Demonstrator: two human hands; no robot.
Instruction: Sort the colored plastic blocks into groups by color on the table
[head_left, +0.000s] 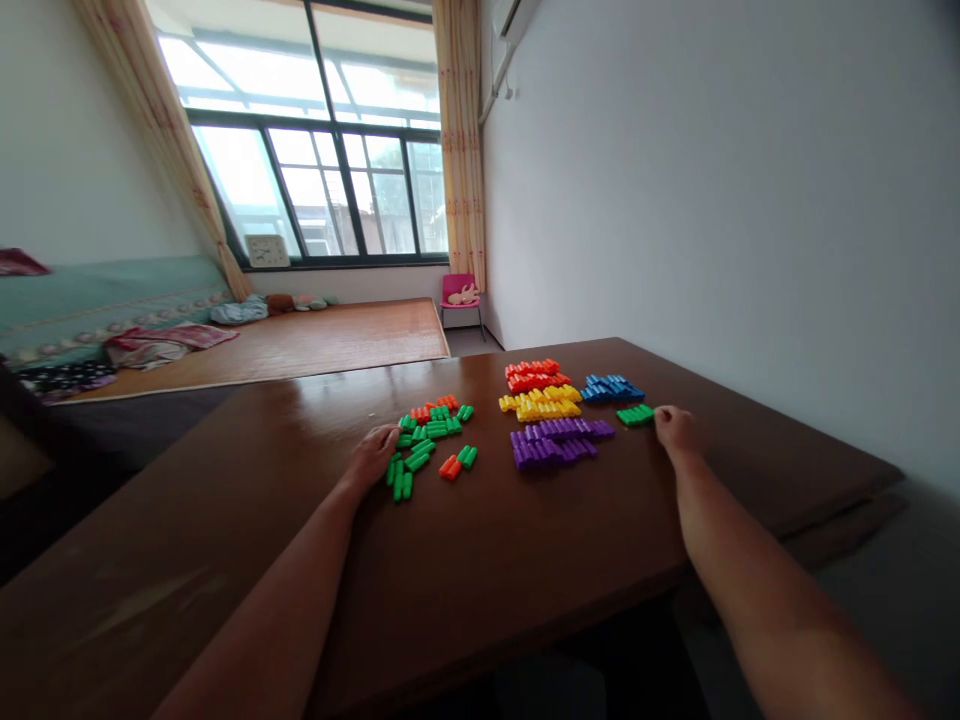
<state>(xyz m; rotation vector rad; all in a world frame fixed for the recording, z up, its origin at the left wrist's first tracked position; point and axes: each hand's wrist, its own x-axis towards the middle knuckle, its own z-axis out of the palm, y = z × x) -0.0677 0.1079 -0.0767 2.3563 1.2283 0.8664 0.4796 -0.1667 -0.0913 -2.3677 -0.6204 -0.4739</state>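
Note:
My left hand (373,453) rests at the left edge of a loose scatter of small green plastic pieces (437,429), its fingers bent together at the nearest ones. Whatever those fingers hold, if anything, is hidden. Among the scatter lie a few orange pieces (450,467). On the right, my right hand (675,432) is closed at the end of a short row of green pieces (636,415); its grip is too small to make out. Between the hands are grouped rows of purple pieces (559,443), yellow pieces (541,403), red-orange pieces (535,375) and blue pieces (613,388).
Everything lies on a glossy dark brown table (450,560). A white wall (712,200) runs along its right side. Beyond the table are a bed (360,335) with cloths, a pink chair (459,288), a clock (268,250) and a window.

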